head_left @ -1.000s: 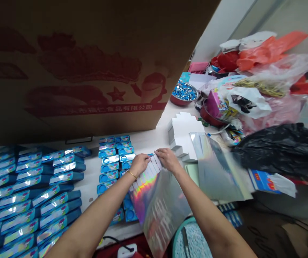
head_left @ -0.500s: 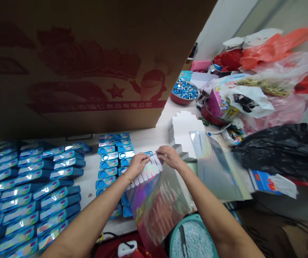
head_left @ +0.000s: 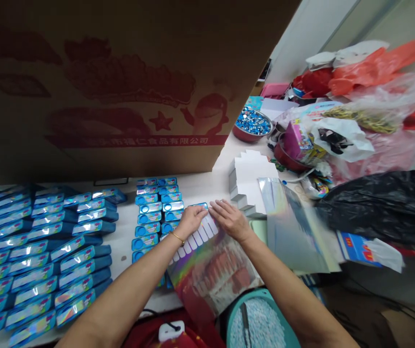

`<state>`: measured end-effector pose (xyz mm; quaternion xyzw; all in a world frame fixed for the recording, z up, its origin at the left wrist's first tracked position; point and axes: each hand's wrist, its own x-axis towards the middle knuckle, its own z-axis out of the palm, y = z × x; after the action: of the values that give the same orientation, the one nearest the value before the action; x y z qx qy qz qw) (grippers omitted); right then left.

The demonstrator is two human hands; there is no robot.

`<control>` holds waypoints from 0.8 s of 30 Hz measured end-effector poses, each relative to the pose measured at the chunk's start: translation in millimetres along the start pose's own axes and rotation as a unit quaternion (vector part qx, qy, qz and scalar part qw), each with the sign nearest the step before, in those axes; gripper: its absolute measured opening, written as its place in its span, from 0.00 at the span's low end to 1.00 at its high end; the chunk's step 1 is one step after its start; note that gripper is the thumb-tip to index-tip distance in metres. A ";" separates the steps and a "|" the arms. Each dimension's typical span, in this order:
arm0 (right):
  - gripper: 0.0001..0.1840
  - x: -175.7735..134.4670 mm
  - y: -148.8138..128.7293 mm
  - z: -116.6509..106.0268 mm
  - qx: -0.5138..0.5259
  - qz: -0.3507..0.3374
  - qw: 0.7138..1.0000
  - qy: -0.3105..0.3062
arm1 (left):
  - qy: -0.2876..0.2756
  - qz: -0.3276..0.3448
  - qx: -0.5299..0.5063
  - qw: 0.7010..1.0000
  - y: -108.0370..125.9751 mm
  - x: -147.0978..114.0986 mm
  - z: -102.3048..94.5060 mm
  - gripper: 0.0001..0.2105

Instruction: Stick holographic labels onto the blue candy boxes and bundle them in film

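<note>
A shiny rainbow-reflecting sticker sheet (head_left: 216, 270) lies slanted in front of me, with a row of white label shapes (head_left: 199, 237) near its upper edge. My left hand (head_left: 192, 220) is closed at the sheet's upper edge, its fingers and thumb together. Beside it, my right hand (head_left: 229, 220) rests with fingers stretched out over the sheet's upper right corner. Just beyond the fingertips shows the top of a small blue box (head_left: 200, 205); the hands hide most of it. To the left stand two columns of similar blue boxes (head_left: 147, 228), partly under the sheet.
Many more blue boxes (head_left: 35, 261) stand in rows at the left. A large carton (head_left: 127, 116) towers behind. To the right are white flat card pieces (head_left: 252, 176), more shiny sheets (head_left: 292, 227), a bowl of blue pieces (head_left: 252, 137) and a black bag (head_left: 381, 203). A green tub (head_left: 232, 316) sits in front.
My right hand has gone from a pinch at the sheet's corner to fingers laid out flatter. The sheet has settled lower and flatter. My left hand stays near the upper edge.
</note>
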<state>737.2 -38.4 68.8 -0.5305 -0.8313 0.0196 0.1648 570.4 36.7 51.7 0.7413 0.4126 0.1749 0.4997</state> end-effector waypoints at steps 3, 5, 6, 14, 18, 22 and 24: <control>0.16 -2.9 -7.3 -0.8 0.015 0.031 0.999 0.007 | -0.008 0.004 0.016 1.000 -3.3 0.5 0.8 0.15; 0.13 -1.2 -17.3 -12.4 0.033 0.064 0.997 0.013 | 0.008 0.004 0.049 0.999 -5.7 2.2 2.1 0.14; 0.12 0.2 -23.5 -21.8 0.050 0.086 0.995 0.022 | 0.021 0.002 0.067 0.998 -7.1 3.3 2.6 0.14; 0.07 32.1 -53.8 -66.8 0.397 0.393 0.818 0.139 | 0.141 0.028 -0.070 0.987 -2.7 -19.8 -26.3 0.15; 0.10 61.1 -63.2 -28.3 0.539 0.465 0.683 0.167 | 0.094 -0.034 -0.256 0.962 3.9 -54.0 -51.1 0.19; 0.12 89.6 -88.5 12.4 0.594 0.492 0.618 0.154 | 0.181 -0.111 -0.287 0.934 -13.8 -71.7 -68.2 0.19; 0.12 104.8 -103.0 32.0 0.595 0.495 0.614 0.154 | 0.231 -0.132 -0.287 0.920 -31.8 -74.8 -80.6 0.16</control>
<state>597.4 14.3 86.5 -0.6424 -0.2102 0.5067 0.5352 457.6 31.0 70.4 0.4441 0.5424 0.3846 0.6006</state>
